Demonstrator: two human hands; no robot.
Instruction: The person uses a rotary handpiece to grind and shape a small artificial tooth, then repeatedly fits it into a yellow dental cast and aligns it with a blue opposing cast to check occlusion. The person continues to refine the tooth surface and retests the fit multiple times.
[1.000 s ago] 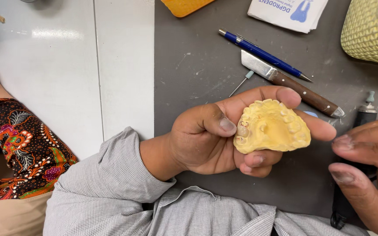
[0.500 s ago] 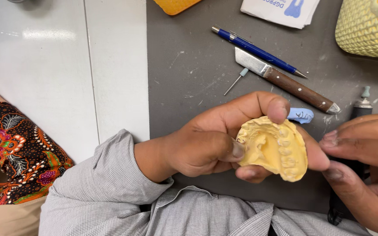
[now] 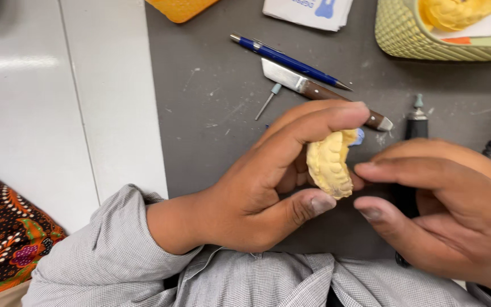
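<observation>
- The left hand (image 3: pixel 257 187) pinches a yellow dental cast (image 3: pixel 329 163) between thumb and fingers, held on edge above the grey tabletop (image 3: pixel 211 113).
- The right hand (image 3: pixel 444 210) sits just beside the cast, fingers loosely spread, fingertips near its right edge; whether they touch is unclear.
- Bare mat lies open to the left of the hands.
- Behind them lie a blue pen (image 3: pixel 288 59), a knife (image 3: pixel 313 91) and a small pin tool (image 3: pixel 268 101).
- A black handpiece (image 3: pixel 415 122) is mostly hidden under the right hand.
- The yellow basket (image 3: pixel 427 40) is cut off at the top edge.
</observation>
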